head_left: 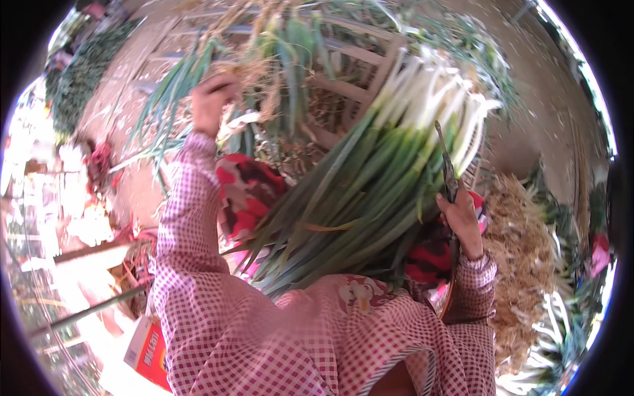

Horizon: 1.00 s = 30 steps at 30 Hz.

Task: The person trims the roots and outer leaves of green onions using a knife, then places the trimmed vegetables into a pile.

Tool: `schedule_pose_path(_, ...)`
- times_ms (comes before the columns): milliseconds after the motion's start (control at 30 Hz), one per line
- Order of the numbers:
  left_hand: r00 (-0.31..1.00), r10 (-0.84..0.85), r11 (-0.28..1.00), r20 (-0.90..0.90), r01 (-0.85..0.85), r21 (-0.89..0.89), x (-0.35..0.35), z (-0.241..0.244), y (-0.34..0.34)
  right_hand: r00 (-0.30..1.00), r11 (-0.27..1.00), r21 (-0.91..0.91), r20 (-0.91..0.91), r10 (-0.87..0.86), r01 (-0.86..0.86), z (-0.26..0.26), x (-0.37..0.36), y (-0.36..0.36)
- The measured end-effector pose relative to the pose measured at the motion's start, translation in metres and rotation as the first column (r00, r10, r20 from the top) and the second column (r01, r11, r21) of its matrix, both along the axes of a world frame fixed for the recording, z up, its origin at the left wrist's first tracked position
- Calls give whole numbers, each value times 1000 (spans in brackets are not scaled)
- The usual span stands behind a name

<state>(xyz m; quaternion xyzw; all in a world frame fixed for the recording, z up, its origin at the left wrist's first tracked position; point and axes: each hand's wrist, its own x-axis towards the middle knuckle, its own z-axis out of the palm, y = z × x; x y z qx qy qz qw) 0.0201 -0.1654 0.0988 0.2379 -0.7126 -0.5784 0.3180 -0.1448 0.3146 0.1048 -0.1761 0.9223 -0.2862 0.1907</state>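
A large heap of green onions (366, 183) lies across the lap, white ends pointing up and right, green leaves towards the body. My right hand (460, 215), right of the heap, is closed on a slim, dark, pointed metal hand tool (447, 166); its exact kind is unclear. Raised at the upper left, my left hand (215, 96) has curled fingers beside dry, stringy roots and husks (255, 74). Blur hides whether it grips any of them. Loose green leaves (173, 94) hang left of that hand.
Beyond the knees stands a slatted wooden frame (346, 89) with onion debris on it. At right is a pile of root ends (520, 267), with more onions (552, 317) beside it. A red and white carton (148, 351) sits lower left; a green heap (89, 74) lies upper left.
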Motion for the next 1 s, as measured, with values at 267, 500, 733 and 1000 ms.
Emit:
schedule_pose_path(267, 679, 456, 830, 575, -92, -549, 134, -182, -80, 726, 745, -335, 207, 656, -577, 54, 79, -122)
schedule_pose_path(500, 759, 465, 660, 456, 47, -750, 48, -196, -92, 931, 925, -137, 35, 363, -355, 7, 26, -130)
schedule_pose_path(733, 852, 430, 688, 297, -97, -719, 43, -211, -103, 952, 948, -103, 23, 304, -300, -15, 33, -151)
schedule_pose_path(1000, 997, 27, 999, 74, -28, 23, 55, -156, -98, 929, 914, -168, -51, 367, -370, -18, 26, -140)
